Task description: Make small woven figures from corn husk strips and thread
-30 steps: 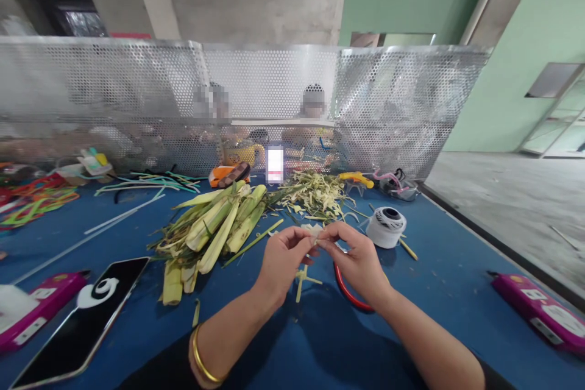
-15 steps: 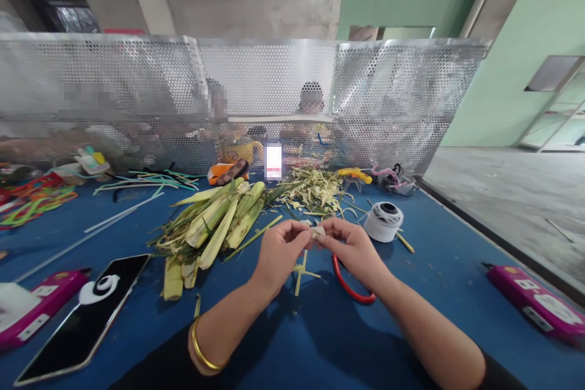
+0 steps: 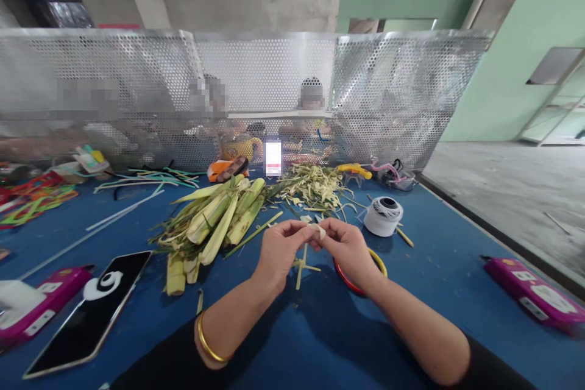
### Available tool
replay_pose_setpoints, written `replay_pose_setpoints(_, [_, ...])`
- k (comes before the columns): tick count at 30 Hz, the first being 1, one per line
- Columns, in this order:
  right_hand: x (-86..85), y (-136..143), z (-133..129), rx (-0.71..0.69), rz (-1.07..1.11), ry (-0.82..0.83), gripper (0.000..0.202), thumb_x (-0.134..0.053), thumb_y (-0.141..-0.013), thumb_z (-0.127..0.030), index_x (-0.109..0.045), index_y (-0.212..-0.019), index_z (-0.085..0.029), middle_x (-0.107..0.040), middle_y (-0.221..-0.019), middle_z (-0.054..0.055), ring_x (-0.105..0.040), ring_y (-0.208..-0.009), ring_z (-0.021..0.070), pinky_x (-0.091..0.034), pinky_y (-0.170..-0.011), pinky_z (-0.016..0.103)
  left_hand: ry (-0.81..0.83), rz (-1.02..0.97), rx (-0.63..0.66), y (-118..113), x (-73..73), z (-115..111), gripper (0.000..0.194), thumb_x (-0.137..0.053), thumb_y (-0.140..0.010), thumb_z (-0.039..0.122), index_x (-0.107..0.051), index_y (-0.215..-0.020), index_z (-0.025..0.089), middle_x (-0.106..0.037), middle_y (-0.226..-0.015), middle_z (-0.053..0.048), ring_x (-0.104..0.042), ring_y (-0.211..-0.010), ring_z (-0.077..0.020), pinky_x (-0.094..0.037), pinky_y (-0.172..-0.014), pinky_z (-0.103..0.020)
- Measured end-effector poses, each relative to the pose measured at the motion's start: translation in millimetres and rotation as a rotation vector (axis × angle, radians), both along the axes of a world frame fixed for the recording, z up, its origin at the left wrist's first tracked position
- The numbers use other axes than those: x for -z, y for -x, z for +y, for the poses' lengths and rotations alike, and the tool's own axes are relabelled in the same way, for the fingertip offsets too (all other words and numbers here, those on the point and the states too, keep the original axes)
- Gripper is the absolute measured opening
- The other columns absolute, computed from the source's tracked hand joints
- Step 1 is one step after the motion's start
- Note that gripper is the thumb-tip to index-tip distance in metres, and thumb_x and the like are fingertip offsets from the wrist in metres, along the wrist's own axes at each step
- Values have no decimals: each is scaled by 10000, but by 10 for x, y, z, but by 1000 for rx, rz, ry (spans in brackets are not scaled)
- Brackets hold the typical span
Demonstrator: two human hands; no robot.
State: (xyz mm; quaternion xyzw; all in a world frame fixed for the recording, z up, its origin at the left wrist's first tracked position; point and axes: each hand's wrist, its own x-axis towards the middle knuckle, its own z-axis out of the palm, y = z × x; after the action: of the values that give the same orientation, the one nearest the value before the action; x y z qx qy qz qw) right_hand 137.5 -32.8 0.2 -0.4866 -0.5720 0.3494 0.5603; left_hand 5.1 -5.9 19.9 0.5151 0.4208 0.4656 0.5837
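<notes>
My left hand (image 3: 284, 250) and my right hand (image 3: 343, 245) meet at the middle of the blue table, fingertips closed. Between them they pinch a small pale strip of plant leaf (image 3: 321, 231), looped or folded. Just below the fingers a cross of thin green strips (image 3: 301, 265) lies on the table, its top partly covered by my hands. Under my right hand and wrist is a red and yellow loop (image 3: 382, 263); much of it is hidden. To the left rests a bundle of pale green husks and stalks (image 3: 219, 213).
Beyond my hands lies a heap of shredded leaf (image 3: 315, 186). A white thread spool (image 3: 382, 219) stands at right. Left are a black phone (image 3: 91, 317) and a magenta device (image 3: 50, 304); another magenta device (image 3: 534, 292) lies far right. A perforated metal screen (image 3: 269, 73) stands behind, people beyond it.
My right hand has shifted slightly left and its wrist lower, so the yellow part of the loop now shows. The pale strip has turned a little in my fingers. The view has tilted slightly.
</notes>
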Motion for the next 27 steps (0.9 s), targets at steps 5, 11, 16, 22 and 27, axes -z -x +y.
replay_pose_setpoints(5, [-142, -234, -80, 3, -580, -26, 188, -570, -844, -375, -606, -772, -204, -656, -680, -6, -572, -609, 143, -402, -575, 262, 33, -29, -6, 44, -7, 77, 225, -769, -589, 360, -695, -673, 165, -689, -675, -31, -626, -669, -147, -474, -631, -244])
replay_pose_setpoints(11, [11, -574, -344, 159, -1272, 189, 118, -619, -744, -226, -597, -843, -165, -646, -798, 83, -598, -690, 209, -325, -563, 278, 148, -68, -48, 127, 46, 326, 209, -788, -579, 312, -665, -647, 157, -676, -622, -26, -627, -591, -122, -468, -574, -221])
replay_pose_setpoints(16, [184, -511, -354, 220, -1407, 301, 430, -490, -711, -31, -564, -1128, -104, -644, -912, 159, -634, -801, 256, -350, -615, 299, 254, -86, -13, 132, 125, 386, 152, -774, -616, 255, -675, -664, 150, -688, -649, -28, -633, -590, -105, -471, -565, -201])
replay_pose_setpoints(22, [239, -625, -327, 289, -1151, 297, 522, -527, -734, -153, -531, -1255, -145, -692, -907, 132, -649, -784, 268, -393, -625, 312, 272, -172, 9, 136, 151, 393, 84, -750, -669, 198, -690, -674, 140, -698, -659, -42, -645, -603, -104, -480, -574, -196])
replay_pose_setpoints(27, [367, -729, -336, 137, -699, 197, 547, -515, -741, -224, -516, -1287, -196, -676, -819, 26, -612, -675, 185, -458, -630, 300, 291, -230, -13, 119, 160, 422, 71, -728, -702, 186, -691, -672, 133, -694, -641, -38, -643, -592, -101, -483, -589, -195])
